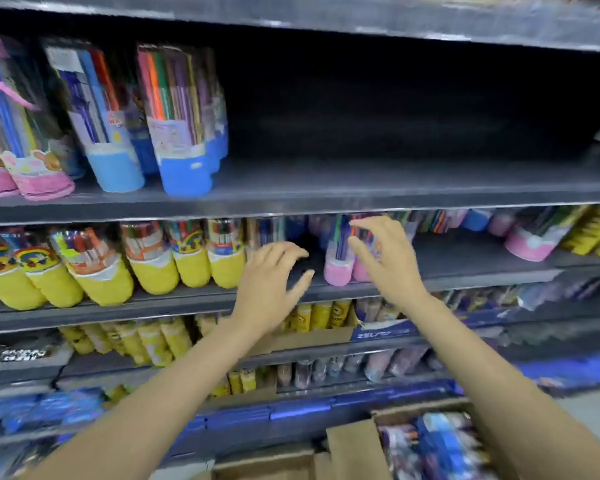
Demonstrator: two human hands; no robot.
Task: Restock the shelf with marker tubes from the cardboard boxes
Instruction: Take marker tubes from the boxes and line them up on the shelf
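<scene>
1. Nearest the camera, at the bottom right, an open brown cardboard box (355, 445) holds a blurred heap of blue and purple marker tubes (440, 448); it looks far from emptied, so stock is left to shelve.
2. Both bare forearms reach up from there to the second dark grey metal shelf (465, 271).
3. My reading of the left hand (269, 289): fingers spread and only slightly bent, holding nothing, hovering at the dark gap between the yellow-based tubes and the pink ones.
4. The right hand (383, 258) is loose too, thumb and fingers apart, just in front of the pink-based clear marker tubes (340, 261) standing at the shelf edge. Whether the fingertips touch them I cannot tell; nothing is grasped.
5. Done so far, judging by how things stand: a full row of yellow-based clear marker tubes (153, 268) fills the left of this shelf, a small pink group is set near the middle, and a few more tubes lie towards the far right.
6. On the top shelf (395, 192), blue-based tubes (184, 126) and pink-based ones occupy the left only; the rest of it is bare and dark.
7. Left to do, I judge: fill the bare stretch right of the pink group, then that upper shelf, from the box.
</scene>
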